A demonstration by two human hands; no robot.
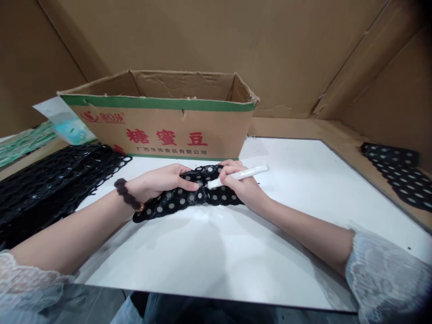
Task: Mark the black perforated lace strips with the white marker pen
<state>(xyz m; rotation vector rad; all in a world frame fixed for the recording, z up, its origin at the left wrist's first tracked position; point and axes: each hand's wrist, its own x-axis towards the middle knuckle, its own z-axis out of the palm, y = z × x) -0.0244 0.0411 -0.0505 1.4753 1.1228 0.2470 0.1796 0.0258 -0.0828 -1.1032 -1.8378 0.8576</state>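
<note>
A black strip with white dots (172,200) lies gathered at its middle, just in front of the cardboard box. My left hand (168,181) is closed on it, the thumb pressing on top near the gathered part. Between the fingers of my right hand (243,185) is a slim white pen-like tool (248,173), its tip pointing left at the gather. Some fingers of my right hand also rest at the strip's far edge. Whether the tip touches the fabric cannot be made out.
An open cardboard box (162,121) with red characters stands behind my hands. Black looped strips (60,180) are piled at the left, near green-and-white strands (27,143). Another dotted strip (401,173) lies far right. Cardboard walls (286,58) surround the white board (286,265).
</note>
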